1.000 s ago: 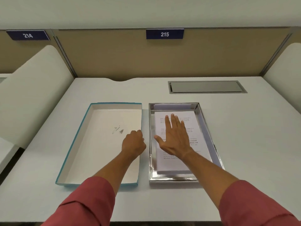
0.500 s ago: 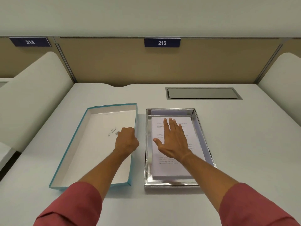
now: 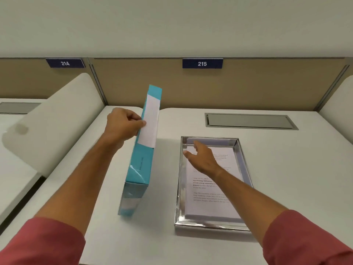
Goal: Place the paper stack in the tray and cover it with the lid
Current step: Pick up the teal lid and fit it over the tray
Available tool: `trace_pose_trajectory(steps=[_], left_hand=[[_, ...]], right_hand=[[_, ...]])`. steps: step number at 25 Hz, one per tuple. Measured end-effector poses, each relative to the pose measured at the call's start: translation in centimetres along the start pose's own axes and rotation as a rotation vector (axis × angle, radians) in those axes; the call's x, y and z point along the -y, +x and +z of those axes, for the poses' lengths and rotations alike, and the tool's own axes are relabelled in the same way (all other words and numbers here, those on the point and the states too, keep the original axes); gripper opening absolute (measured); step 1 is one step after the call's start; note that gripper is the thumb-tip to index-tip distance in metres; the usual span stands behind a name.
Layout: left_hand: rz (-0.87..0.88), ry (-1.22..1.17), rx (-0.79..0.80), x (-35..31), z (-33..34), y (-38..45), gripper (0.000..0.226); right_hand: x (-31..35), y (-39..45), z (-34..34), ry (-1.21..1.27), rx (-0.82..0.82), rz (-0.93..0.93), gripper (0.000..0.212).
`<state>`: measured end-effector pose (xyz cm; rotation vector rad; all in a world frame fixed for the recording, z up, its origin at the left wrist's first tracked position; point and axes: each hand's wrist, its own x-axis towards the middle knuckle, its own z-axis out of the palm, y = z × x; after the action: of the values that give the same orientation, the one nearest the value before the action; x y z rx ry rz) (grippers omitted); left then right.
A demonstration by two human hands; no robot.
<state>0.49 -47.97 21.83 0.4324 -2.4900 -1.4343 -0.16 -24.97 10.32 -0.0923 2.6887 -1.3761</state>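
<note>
1. Your left hand [image 3: 124, 127] has its grip clamped on the teal lid's [image 3: 142, 150] upper edge, the lid tipped up on edge on the table [image 3: 286, 159].
2. Your right hand [image 3: 203, 159], fingers apart, hovers over the paper stack [image 3: 212, 205] lying in the metal tray [image 3: 178, 197].
3. Lid and tray stand apart; a recessed cover plate [image 3: 250, 121] lies behind the tray.

The teal lid [image 3: 141, 163] stands tilted up on edge, left of the tray, showing a white label. The shiny metal tray [image 3: 241, 150] lies flat, holding the printed paper stack [image 3: 208, 203] squarely inside, uncovered.
</note>
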Motion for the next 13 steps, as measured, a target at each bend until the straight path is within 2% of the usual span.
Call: trace_pose_trajectory(steps=[6, 7, 10, 13], left_hand=[[-0.005, -0.627, 0.038, -5.0, -5.7, -1.6, 0.006], [-0.013, -0.683, 0.073, -5.2, -6.4, -1.7, 0.007], [-0.091, -0.755, 0.215, -4.7, -7.0, -1.7, 0.015], [-0.171, -0.752, 0.248, -2.7, -6.0, -1.1, 0.016]], right_hand=[[0.5, 2.6, -0.7, 0.422, 0.09, 0.142, 0.026], [0.6, 3.0, -0.9, 0.499, 0.13, 0.188, 0.024], [1.1, 3.5, -1.6, 0.698, 0.189, 0.259, 0.036], [1.0, 3.4, -3.0, 0.744, 0.089, 0.268, 0.03]])
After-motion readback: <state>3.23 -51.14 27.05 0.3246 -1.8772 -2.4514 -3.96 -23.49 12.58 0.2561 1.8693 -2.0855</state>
